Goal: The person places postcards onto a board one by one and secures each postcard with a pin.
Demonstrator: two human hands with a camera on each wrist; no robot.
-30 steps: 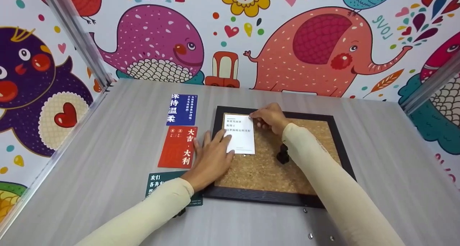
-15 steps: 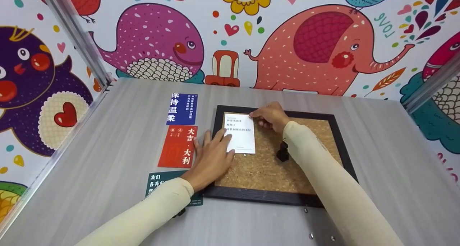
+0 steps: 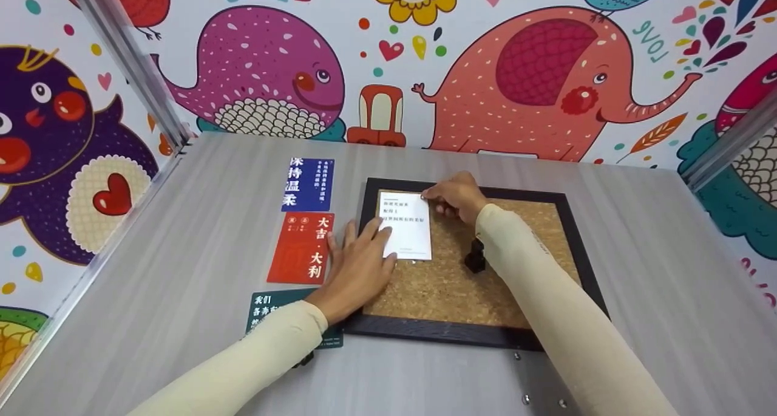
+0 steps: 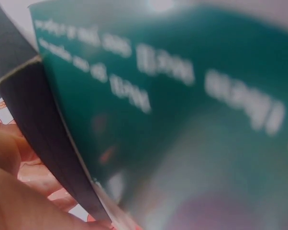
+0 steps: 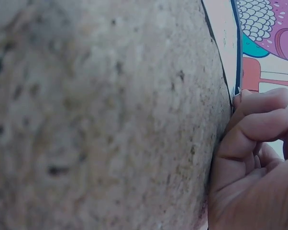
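Observation:
A white card (image 3: pixel 405 234) with lines of dark print lies on the upper left of a black-framed cork board (image 3: pixel 449 294). My left hand (image 3: pixel 358 264) spreads over the frame's left side, fingertips resting on the card's left edge. At the card's top right corner my right hand (image 3: pixel 458 198) curls and pinches a small shiny thumbtack (image 5: pixel 237 94), mostly hidden by the fingers. In the left wrist view the left hand (image 4: pixel 19 177) shows beside the black frame edge, with a dark green card (image 4: pixel 182 120) filling most of the picture.
Left of the board lie a blue card (image 3: pixel 308 185), a red card (image 3: pixel 300 249) and the green card, partly under the left forearm. Loose silver thumbtacks (image 3: pixel 525 399) lie at the table's front. A printed cartoon wall (image 3: pixel 388 70) closes the back; metal rails (image 3: pixel 130 70) flank the table.
Almost nothing differs. Both hands keep their places at the card; the right wrist shifts very slightly.

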